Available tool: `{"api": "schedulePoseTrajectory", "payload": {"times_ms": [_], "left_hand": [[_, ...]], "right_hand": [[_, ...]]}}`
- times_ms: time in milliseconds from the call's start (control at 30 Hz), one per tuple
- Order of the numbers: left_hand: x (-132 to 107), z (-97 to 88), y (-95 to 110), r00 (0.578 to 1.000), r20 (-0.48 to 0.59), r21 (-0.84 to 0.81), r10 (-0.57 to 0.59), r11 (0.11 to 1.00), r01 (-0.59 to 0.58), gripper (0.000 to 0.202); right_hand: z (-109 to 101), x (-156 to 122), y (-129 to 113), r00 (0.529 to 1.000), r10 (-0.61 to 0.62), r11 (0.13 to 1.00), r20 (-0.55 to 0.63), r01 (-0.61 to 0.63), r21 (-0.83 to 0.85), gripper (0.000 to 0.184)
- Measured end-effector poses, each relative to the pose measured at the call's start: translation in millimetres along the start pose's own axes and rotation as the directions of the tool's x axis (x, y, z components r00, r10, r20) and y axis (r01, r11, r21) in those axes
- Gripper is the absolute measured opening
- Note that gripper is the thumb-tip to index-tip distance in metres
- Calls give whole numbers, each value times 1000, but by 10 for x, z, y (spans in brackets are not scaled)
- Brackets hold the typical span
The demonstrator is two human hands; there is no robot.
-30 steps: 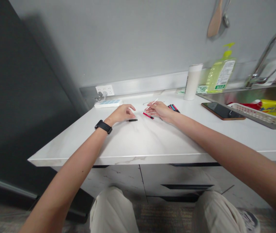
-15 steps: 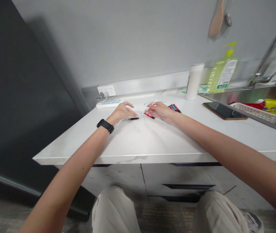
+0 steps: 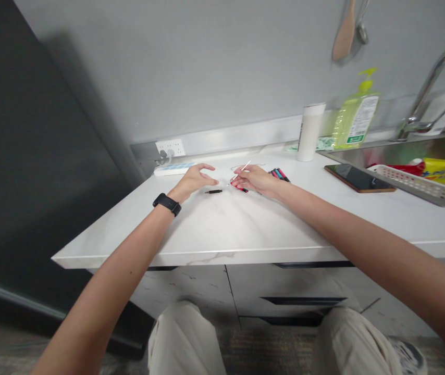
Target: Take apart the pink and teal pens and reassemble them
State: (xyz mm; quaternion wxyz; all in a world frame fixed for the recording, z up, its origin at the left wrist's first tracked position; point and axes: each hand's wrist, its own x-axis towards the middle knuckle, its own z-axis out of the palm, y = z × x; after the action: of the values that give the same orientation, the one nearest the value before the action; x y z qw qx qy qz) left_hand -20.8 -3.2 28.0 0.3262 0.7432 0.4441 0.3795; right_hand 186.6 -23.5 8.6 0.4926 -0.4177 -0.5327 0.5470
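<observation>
My right hand point(image 3: 254, 179) rests on the white counter point(image 3: 246, 224) and pinches a thin white stick point(image 3: 239, 172) that points up and to the right. A red pen part point(image 3: 242, 189) lies under its fingers. My left hand point(image 3: 195, 179) hovers just above the counter with fingers apart and holds nothing. A small black pen piece point(image 3: 213, 191) lies on the counter just in front of its fingertips. A black watch point(image 3: 167, 204) is on my left wrist.
Several coloured pens point(image 3: 279, 174) lie behind my right hand. A white power strip point(image 3: 171, 168) sits by the wall socket. A white cylinder point(image 3: 310, 132), a soap bottle point(image 3: 356, 115), a phone point(image 3: 359, 178), and a sink point(image 3: 402, 156) with a white basket point(image 3: 413, 185) stand to the right.
My left hand has lifted off the counter and its fingers have spread, leaving the black piece where it lay. My right hand has barely moved.
</observation>
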Motion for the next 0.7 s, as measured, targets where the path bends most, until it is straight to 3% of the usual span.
{"api": "schedulePoseTrajectory", "payload": {"times_ms": [100, 300, 500, 700], "left_hand": [[-2, -4, -6, 999, -2, -3, 32, 999, -32, 49], [4, -14, -27, 993, 109, -110, 49, 993, -37, 44], [6, -17, 1, 999, 29, -23, -32, 999, 33, 50], [-10, -16, 1, 1000, -12, 19, -15, 1000, 16, 45]], "right_hand": [[14, -25, -21, 1000, 5, 1000, -5, -5, -3, 12], [32, -53, -48, 1000, 13, 1000, 6, -13, -11, 10], [17, -41, -28, 1000, 9, 1000, 27, -9, -6, 9], [22, -52, -33, 999, 20, 1000, 29, -20, -13, 9]]}}
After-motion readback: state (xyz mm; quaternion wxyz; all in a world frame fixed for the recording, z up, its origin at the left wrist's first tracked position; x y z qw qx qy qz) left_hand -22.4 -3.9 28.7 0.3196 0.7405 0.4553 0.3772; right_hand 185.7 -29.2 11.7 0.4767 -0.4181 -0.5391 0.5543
